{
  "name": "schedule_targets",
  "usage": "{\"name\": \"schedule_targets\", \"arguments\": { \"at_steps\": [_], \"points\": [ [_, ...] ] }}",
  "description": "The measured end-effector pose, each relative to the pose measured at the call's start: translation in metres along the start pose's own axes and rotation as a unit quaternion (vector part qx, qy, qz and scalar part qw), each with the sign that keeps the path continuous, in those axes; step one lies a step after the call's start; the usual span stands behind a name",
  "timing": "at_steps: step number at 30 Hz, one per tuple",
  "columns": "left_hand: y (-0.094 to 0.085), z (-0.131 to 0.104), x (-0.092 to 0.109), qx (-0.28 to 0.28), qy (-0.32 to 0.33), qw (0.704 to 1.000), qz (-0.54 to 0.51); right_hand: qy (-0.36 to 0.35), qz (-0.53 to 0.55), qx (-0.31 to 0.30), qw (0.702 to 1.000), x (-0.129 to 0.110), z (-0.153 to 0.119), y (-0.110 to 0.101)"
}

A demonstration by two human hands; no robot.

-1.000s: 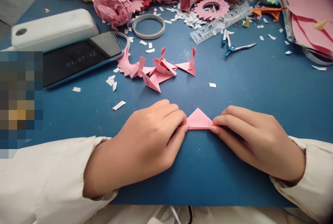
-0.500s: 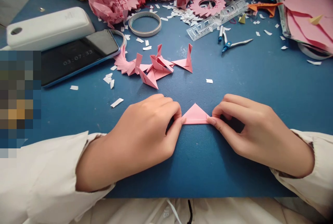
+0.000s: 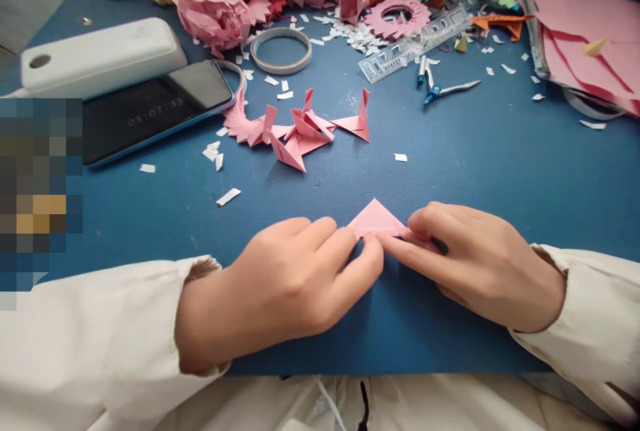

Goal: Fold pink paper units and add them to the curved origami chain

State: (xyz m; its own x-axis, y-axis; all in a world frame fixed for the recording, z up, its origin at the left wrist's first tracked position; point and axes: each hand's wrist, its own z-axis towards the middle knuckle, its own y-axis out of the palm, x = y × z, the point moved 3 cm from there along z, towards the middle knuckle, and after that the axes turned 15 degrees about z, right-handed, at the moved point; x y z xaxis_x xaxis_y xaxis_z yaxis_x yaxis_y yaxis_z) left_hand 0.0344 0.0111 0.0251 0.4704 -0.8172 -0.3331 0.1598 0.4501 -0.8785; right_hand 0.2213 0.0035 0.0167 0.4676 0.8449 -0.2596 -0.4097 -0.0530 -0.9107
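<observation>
A small folded piece of pink paper (image 3: 376, 215), triangular with its tip pointing away from me, sits low in the middle of the blue table. My left hand (image 3: 300, 277) grips its left corner, the thumb reaching along the bottom edge. At the right corner my right hand (image 3: 465, 261) has its fingers closed on the paper, its thumb stretched along the same edge. Both thumb tips nearly meet at the middle of that edge and cover part of it. Farther off lie joined pink folded paper pieces (image 3: 305, 134), some with upright points.
A phone (image 3: 160, 111) and a white power bank (image 3: 103, 57) lie at the left. Behind are a tape roll (image 3: 281, 69), a clear ruler (image 3: 415, 44), a compass (image 3: 433, 93) and white scraps. Pink paper sheets (image 3: 585, 17) are at the right.
Both thumbs have moved inward along the paper's bottom edge, from its corners to near its middle. My left hand has shifted right and toward me. The paper stays in nearly the same place.
</observation>
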Motion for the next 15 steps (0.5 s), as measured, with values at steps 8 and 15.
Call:
{"name": "schedule_targets", "arguments": {
  "at_steps": [8,15],
  "points": [
    [-0.004,-0.008,0.010,-0.027,0.009,1.000,0.011,-0.015,0.015,-0.027,0.999,-0.002,0.002,-0.001],
    [-0.009,-0.013,0.012,-0.043,-0.077,0.996,0.009,-0.041,-0.093,-0.027,0.994,-0.008,-0.005,-0.009]
  ]
}}
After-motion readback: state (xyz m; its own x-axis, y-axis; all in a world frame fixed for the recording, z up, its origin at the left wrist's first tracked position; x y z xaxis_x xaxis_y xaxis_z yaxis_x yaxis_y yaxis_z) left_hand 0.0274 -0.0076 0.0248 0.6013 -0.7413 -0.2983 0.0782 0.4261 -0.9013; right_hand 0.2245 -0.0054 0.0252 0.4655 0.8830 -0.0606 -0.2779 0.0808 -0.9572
